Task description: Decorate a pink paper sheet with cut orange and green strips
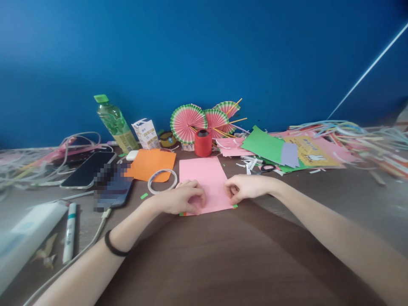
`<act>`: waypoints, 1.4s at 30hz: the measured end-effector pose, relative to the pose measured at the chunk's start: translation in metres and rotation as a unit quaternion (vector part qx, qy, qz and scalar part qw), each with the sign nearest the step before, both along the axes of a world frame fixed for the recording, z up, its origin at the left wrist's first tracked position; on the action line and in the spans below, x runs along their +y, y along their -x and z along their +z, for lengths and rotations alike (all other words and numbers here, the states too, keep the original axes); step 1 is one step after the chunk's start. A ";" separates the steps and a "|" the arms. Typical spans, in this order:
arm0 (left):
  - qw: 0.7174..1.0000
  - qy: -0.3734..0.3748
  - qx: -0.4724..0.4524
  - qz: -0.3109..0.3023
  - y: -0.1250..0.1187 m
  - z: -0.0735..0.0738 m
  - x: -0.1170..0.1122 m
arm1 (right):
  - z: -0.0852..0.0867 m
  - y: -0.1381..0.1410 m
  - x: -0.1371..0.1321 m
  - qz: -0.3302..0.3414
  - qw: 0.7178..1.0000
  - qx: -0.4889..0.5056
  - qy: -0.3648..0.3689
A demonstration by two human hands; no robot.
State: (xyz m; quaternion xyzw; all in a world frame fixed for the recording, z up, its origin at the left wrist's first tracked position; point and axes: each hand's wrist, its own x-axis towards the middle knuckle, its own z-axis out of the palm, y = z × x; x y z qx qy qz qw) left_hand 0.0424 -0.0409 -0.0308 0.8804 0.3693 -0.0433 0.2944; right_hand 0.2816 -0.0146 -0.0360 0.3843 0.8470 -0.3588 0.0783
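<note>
A sheet of pink paper [204, 172] lies flat on the table, with slivers of green and orange showing under its near corners. My left hand [183, 197] has its fingers curled over the near left corner, thumb and fingertips bearing on the sheet. At the right edge, near the other front corner, my right hand [244, 188] holds the paper with thumb and forefinger drawn together. The sheet's edge is partly hidden under both hands. A roll of tape [162, 171] lies just beyond my left hand, partly over an orange sheet [152, 161].
Behind the pink paper stand a red thread spool [203, 144] and pleated watermelon-pattern fans [188, 123]. Scissors [267, 168], paper scraps and green paper [266, 144] lie right. Phones [89, 169], a marker [69, 231], a cable and a green bottle [116, 123] are left.
</note>
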 end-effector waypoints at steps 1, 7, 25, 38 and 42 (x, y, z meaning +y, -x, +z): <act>1.000 0.001 0.000 0.000 0.000 0.000 0.000 | 0.000 0.000 0.001 0.007 1.000 0.000 0.004; 1.000 0.008 -0.009 -0.011 0.001 -0.001 0.002 | 0.006 0.002 0.000 0.023 1.000 -0.007 -0.004; 1.000 0.019 -0.011 -0.013 0.000 -0.003 0.005 | 0.016 0.001 -0.019 0.048 0.997 -0.035 -0.055; 0.999 0.016 -0.025 -0.025 0.002 -0.008 0.008 | 0.007 0.000 -0.008 0.047 0.999 -0.011 -0.004; 0.999 0.015 -0.026 -0.027 0.002 -0.008 0.008 | 0.007 0.001 -0.005 0.007 0.999 -0.046 -0.004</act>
